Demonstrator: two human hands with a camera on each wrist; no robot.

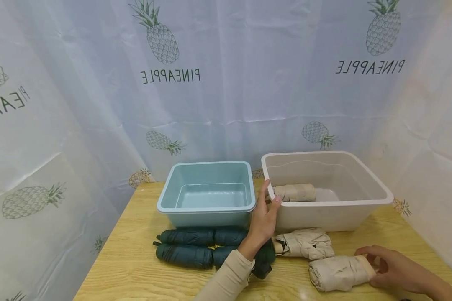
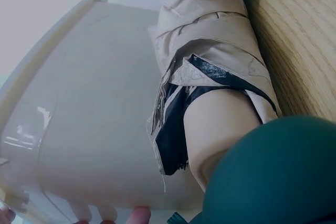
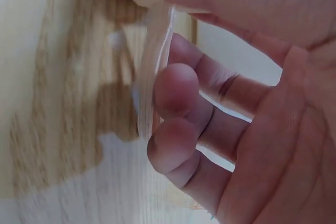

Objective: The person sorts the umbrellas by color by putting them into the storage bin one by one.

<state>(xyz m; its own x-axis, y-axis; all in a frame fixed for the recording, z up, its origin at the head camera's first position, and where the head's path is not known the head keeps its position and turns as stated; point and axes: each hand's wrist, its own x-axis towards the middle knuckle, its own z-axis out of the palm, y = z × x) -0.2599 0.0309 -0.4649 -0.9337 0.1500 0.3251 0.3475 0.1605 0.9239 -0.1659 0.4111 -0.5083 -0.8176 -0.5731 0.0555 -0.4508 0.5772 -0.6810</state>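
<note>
My left hand (image 1: 263,219) grips the near left corner of an off-white plastic bin (image 1: 335,215), its thumb over the rim. A folded beige umbrella (image 1: 295,192) lies inside that bin. Another folded beige umbrella (image 1: 310,243) rests on the table along the bin's front; its handle end (image 2: 220,124) shows in the left wrist view. Nearer to me, my right hand (image 1: 395,269) holds a third beige umbrella (image 1: 339,274) by its handle end, thumb and fingers around it. A pale wrist strap (image 3: 155,72) hangs by the curled fingers in the right wrist view.
A light blue bin (image 1: 207,217) stands left of the off-white one. Before it lie two folded dark green umbrellas (image 1: 186,236), partly hidden by my left forearm. The wooden table (image 1: 135,267) backs onto a pineapple-print curtain (image 1: 248,92).
</note>
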